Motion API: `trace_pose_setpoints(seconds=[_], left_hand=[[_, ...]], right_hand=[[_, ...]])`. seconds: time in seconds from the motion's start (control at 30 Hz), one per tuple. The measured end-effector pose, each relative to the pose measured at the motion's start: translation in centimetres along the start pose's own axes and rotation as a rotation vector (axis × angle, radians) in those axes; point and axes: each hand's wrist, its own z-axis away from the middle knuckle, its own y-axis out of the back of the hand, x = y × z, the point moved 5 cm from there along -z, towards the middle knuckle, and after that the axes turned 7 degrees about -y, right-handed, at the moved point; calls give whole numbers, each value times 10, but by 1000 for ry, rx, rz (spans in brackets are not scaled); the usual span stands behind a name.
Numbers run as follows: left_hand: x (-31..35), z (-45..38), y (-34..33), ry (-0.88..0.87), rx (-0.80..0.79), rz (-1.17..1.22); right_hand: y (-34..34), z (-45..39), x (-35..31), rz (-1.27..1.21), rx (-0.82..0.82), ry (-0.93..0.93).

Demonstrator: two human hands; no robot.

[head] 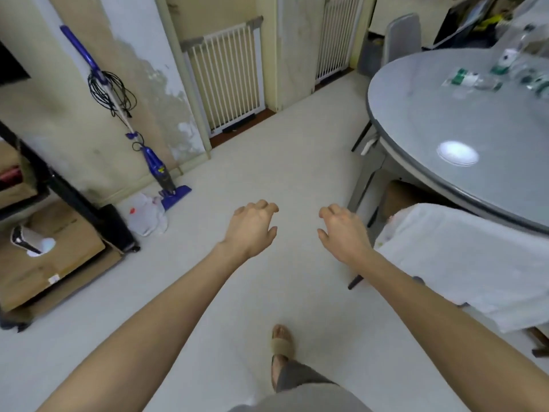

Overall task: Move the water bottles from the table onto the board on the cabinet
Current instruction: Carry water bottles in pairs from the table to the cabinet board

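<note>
- Water bottles (472,80) lie and stand at the far right edge of the round grey tabletop (445,114); one with a green label lies on its side, and the rest blur together toward the corner of the view, so you cannot count them with any certainty.
- Your left hand (252,230) hangs over the pale floor (267,150), fingers loosely curled, holding nothing.
- Your right hand (341,233) is beside it, apart from it, fingers likewise slack and bare of any object.
- Both of your hands are well apart from the bottles and short of the tabletop's near edge.
- A chair draped in white cloth (463,257) stands just beside your right forearm, tucked under the tabletop's near rim.
- A blue upright vacuum (154,162) leans against the left wall, with cardboard boxes (50,254) at the left edge.
</note>
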Motion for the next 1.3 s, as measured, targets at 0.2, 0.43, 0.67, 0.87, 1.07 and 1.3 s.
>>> trace_pose_setpoints(seconds=[0.2,0.43,0.67,0.87,1.07,1.3], left_hand=[[-73,-148,29,21,90,32],[-144,-338,42,-71,122,37],[-170,-564,65,-293,55,20],[-90,-764,77,-595,-38,36],[24,-920,46,-855,-101,21],[139,-1079,36,-980,-189,17]], right_hand=[[14,-180,0,-64,16,-12],[17,-369,30,-75,64,-96],[32,-527,107,-95,64,-340],[61,-601,244,-147,126,-691],[54,-650,391,-208,191,-990],[77,-709,534,-262,205,-1225]])
